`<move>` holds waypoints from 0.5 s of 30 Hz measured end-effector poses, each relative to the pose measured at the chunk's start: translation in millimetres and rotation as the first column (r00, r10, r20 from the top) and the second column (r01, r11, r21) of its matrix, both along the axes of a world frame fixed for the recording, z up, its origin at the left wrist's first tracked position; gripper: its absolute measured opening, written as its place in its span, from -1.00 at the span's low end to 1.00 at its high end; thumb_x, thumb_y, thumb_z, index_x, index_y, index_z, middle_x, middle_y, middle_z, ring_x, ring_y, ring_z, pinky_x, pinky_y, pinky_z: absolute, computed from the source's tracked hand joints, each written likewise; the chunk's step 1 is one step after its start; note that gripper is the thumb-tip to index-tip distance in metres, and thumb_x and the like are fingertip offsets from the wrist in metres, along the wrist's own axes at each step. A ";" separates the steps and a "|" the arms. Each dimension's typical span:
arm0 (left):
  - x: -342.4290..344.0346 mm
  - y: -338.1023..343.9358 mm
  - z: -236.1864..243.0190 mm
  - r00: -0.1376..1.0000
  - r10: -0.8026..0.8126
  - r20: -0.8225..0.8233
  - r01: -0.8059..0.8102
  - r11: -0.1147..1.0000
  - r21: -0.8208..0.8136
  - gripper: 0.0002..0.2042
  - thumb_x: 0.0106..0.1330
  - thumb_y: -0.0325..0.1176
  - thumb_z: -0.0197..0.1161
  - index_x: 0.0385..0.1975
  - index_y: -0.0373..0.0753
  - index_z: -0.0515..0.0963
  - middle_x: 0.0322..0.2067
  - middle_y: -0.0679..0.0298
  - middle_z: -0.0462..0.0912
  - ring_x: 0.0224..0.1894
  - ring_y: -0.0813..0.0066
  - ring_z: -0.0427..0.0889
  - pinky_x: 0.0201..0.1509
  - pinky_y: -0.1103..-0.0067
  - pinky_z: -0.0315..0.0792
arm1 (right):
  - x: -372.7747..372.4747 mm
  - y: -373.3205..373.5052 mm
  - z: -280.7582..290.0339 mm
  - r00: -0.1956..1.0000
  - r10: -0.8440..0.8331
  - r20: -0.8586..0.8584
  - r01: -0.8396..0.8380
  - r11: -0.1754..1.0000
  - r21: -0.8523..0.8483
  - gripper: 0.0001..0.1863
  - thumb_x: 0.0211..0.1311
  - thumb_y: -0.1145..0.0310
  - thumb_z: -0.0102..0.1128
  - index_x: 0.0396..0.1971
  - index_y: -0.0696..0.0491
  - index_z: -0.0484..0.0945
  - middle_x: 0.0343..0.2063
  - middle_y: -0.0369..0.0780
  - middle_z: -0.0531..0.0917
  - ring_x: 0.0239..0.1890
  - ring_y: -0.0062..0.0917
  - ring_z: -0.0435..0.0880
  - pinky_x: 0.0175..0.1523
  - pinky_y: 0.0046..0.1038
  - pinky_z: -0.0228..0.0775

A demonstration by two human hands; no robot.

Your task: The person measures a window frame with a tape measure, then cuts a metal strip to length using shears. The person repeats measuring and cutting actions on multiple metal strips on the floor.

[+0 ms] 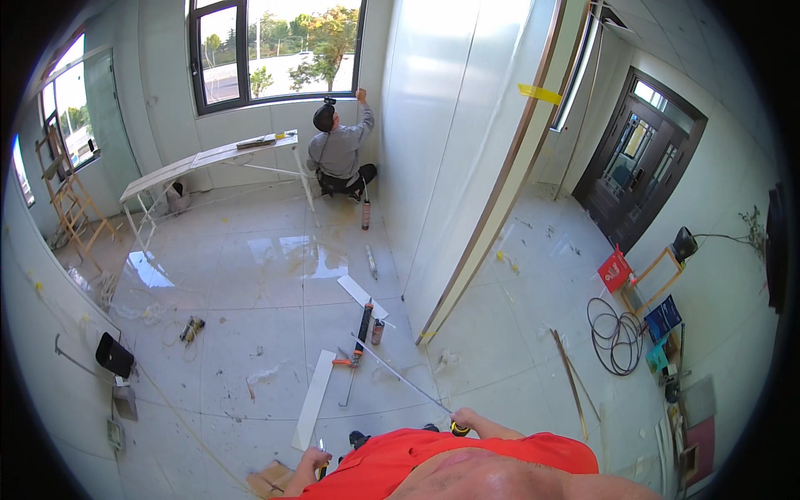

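At the bottom, my right hand (473,421) grips a yellow-and-black tape measure (459,428); its extended blade (400,375) runs forward and left across the floor toward an orange-handled caulking gun (362,333). My left hand (313,458) is closed on a small tool (322,469) with a silver tip and a dark handle, too small to name exactly. Beyond it lie a long white strip (315,398) and a shorter white strip (358,293). A sealant tube (377,333) is beside the gun, with another tube (371,262) farther off.
A person (340,154) crouches by the window, beside a white folding bench (200,158). A panel wall (442,125) juts out right of them. Around me are a wooden stepladder (71,208), coiled hose (614,337), loose sticks (568,383), a red box (614,268) and a dark door (633,167).
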State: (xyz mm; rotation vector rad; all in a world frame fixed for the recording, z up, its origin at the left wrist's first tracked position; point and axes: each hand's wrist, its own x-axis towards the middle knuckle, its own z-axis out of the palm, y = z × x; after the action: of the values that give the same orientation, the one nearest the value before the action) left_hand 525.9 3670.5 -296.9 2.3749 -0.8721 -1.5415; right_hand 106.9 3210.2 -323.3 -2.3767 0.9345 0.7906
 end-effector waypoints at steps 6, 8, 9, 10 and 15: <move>-3.8 -8.6 7.0 0.986 0.149 0.079 -0.155 0.985 0.079 -0.52 0.09 -0.03 0.47 -0.19 -0.36 0.79 -0.17 -0.05 0.83 -0.07 0.07 0.82 0.07 0.33 0.65 | 1.0 -2.5 -2.8 0.988 0.146 -0.052 -0.148 0.988 -0.037 -0.46 0.49 0.00 -0.10 -0.09 0.08 0.78 -0.08 0.13 0.75 0.01 0.08 0.73 0.13 0.00 0.56; -3.1 -6.6 19.1 0.981 0.166 0.095 -0.174 0.982 0.072 -0.53 0.09 -0.03 0.46 -0.21 -0.36 0.79 -0.18 -0.05 0.83 -0.08 0.08 0.82 0.06 0.33 0.65 | 2.1 -1.7 -6.7 0.978 0.201 -0.057 -0.204 0.978 -0.050 -0.48 0.51 0.03 -0.11 -0.08 0.09 0.77 -0.07 0.13 0.75 0.00 0.10 0.73 0.12 0.02 0.57; 2.0 4.9 25.4 0.975 0.190 0.117 -0.202 0.974 0.105 -0.54 0.09 -0.03 0.46 -0.22 -0.35 0.79 -0.18 -0.05 0.83 -0.09 0.09 0.82 0.06 0.33 0.65 | 16.7 2.3 -0.8 0.977 0.210 -0.042 -0.212 0.977 -0.034 -0.49 0.51 0.05 -0.11 -0.08 0.09 0.76 -0.07 0.13 0.75 0.00 0.10 0.74 0.11 0.02 0.57; 3.0 14.6 28.9 0.969 0.211 0.129 -0.228 0.964 0.134 -0.55 0.10 -0.04 0.46 -0.22 -0.35 0.79 -0.18 -0.04 0.83 -0.10 0.09 0.82 0.05 0.33 0.65 | 24.4 5.2 3.8 0.976 0.217 -0.036 -0.217 0.976 -0.020 -0.51 0.51 0.07 -0.10 -0.08 0.10 0.76 -0.07 0.13 0.75 -0.01 0.10 0.74 0.10 0.03 0.58; -1.6 23.3 1.2 0.926 0.375 0.046 -0.378 0.920 0.101 -0.59 0.09 -0.10 0.47 -0.24 -0.35 0.80 -0.17 -0.06 0.83 -0.09 0.05 0.82 0.04 0.29 0.66 | 24.4 -30.1 -10.0 0.915 0.391 -0.098 -0.399 0.913 -0.083 -0.71 0.24 0.27 0.19 -0.17 0.06 0.77 -0.16 0.09 0.78 -0.06 0.02 0.79 0.00 -0.01 0.66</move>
State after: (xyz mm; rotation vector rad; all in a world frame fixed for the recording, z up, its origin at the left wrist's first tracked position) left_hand 524.3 3693.8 -295.7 2.4562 -0.3093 -1.4338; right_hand 131.3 3180.1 -333.3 -2.6850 0.5323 1.0129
